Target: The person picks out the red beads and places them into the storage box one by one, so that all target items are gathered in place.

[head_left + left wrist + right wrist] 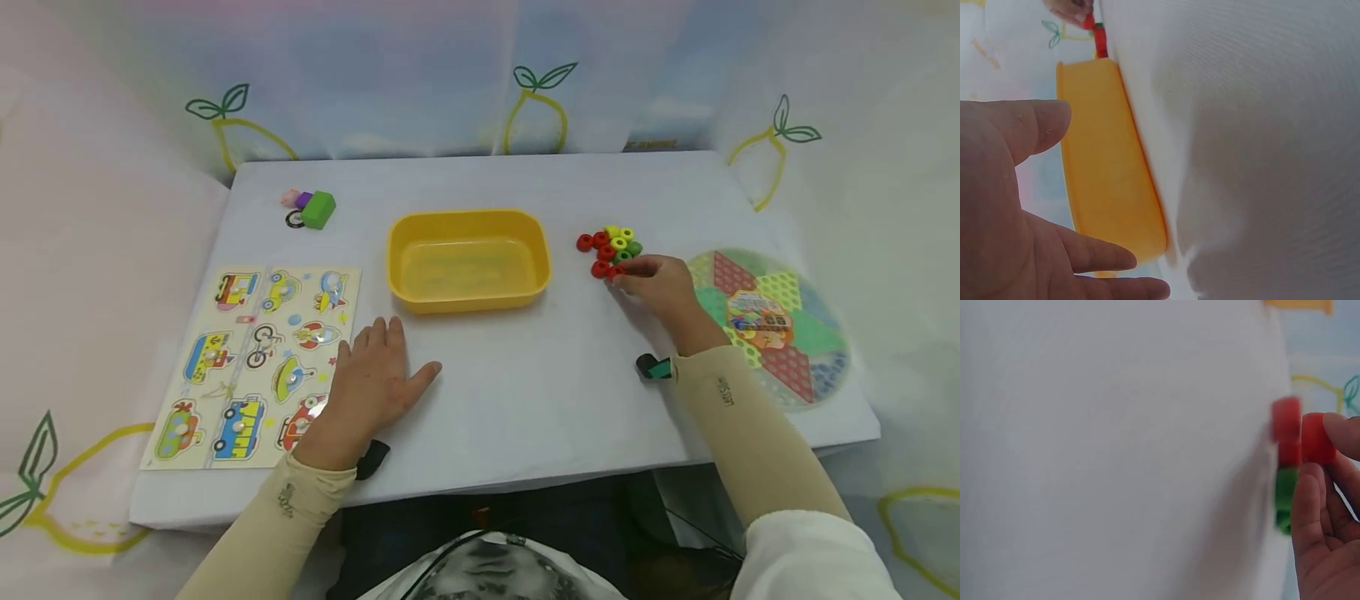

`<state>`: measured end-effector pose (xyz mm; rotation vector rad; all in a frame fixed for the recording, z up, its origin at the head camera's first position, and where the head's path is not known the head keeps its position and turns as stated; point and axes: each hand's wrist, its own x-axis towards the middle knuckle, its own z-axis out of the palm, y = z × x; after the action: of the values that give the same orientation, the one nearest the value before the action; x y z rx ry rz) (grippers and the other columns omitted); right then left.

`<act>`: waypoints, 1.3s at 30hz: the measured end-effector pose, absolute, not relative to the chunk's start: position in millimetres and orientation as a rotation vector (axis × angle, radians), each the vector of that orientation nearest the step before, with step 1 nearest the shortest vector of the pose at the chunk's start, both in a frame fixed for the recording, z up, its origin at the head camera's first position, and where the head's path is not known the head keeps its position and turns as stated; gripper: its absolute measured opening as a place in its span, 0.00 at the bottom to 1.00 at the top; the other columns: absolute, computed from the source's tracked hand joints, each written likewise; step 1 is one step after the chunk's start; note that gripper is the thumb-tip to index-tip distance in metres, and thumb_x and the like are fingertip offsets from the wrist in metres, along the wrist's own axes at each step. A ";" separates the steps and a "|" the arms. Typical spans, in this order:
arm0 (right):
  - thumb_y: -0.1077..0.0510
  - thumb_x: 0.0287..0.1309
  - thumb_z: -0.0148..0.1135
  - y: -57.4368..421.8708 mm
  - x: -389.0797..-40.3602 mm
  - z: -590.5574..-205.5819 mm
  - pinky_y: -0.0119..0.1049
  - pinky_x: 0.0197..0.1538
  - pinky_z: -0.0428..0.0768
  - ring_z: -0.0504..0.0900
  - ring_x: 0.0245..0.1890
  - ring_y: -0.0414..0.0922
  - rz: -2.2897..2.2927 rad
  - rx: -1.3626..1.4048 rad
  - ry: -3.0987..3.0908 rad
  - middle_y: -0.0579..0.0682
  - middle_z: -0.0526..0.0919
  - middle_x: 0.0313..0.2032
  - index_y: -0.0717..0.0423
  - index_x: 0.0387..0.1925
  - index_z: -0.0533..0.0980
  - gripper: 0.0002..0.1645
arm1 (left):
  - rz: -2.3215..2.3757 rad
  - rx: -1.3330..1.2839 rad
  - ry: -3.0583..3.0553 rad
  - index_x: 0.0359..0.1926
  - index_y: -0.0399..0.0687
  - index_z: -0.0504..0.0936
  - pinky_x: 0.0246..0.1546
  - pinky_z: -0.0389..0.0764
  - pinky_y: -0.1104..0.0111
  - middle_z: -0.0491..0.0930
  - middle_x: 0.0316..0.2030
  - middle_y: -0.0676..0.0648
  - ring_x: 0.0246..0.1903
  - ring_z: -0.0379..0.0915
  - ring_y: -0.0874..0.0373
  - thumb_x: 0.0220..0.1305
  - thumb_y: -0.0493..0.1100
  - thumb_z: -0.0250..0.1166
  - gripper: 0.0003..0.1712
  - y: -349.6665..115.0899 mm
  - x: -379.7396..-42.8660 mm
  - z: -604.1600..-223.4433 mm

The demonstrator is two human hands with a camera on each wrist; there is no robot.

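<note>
At the right of the table, my right hand [662, 289] pinches a red bead [1317, 439] between thumb and fingers. It is at the near edge of a cluster of red, yellow and green beads [606, 252]. In the right wrist view, another red bead [1286, 419] and a green bead [1285, 487] stand close beside the held one. My left hand [377, 377] is spread, thumb out, with nothing in it, by the right edge of a vehicle puzzle board [225, 321]. Beyond its fingertips stands a yellow tray [470, 304], also seen side-on in the left wrist view.
A round patterned board [798, 333] lies at the right, partly behind my right forearm. At the back left sit a green block [318, 210], a purple piece, a pink piece and a black ring [295, 219]. The table's near edge [510, 483] runs in front of my body.
</note>
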<state>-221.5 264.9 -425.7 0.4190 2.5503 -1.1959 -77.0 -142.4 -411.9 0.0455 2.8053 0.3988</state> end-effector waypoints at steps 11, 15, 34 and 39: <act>0.45 0.66 0.71 172.3 -237.6 -355.8 0.42 0.61 0.82 0.81 0.57 0.49 -1.310 0.103 2.512 0.48 0.85 0.59 0.47 0.61 0.82 0.25 | 0.388 0.012 2.853 0.80 0.29 0.52 0.77 0.50 0.32 0.53 0.79 0.26 0.78 0.52 0.30 0.71 0.69 0.57 0.58 -140.6 -73.2 -411.4; 0.50 0.67 0.71 116.8 -252.9 -347.2 0.37 0.64 0.82 0.81 0.56 0.45 -1.252 -0.028 2.497 0.47 0.84 0.58 0.48 0.60 0.82 0.22 | 0.402 -0.007 2.839 0.80 0.29 0.52 0.78 0.50 0.32 0.53 0.79 0.26 0.78 0.51 0.30 0.71 0.69 0.57 0.57 -137.6 -73.0 -411.4; 0.55 0.66 0.71 58.1 -271.4 -400.6 0.37 0.62 0.79 0.76 0.52 0.47 -0.855 -0.223 2.585 0.49 0.83 0.52 0.53 0.50 0.84 0.13 | 0.477 0.113 2.811 0.82 0.34 0.49 0.79 0.49 0.34 0.52 0.81 0.30 0.80 0.49 0.34 0.71 0.71 0.56 0.58 -92.1 -81.7 -417.9; 0.57 0.65 0.71 67.7 -265.6 -405.6 0.39 0.63 0.79 0.76 0.51 0.48 -0.781 -0.213 2.611 0.50 0.84 0.50 0.56 0.49 0.83 0.14 | 0.549 0.162 2.845 0.83 0.38 0.44 0.79 0.49 0.35 0.50 0.82 0.32 0.80 0.49 0.35 0.70 0.70 0.57 0.59 -82.7 -82.9 -416.2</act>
<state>-265.6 67.7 -405.6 -0.2126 2.6108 -0.7812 -82.9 -82.7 -416.2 0.1618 2.8454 0.5488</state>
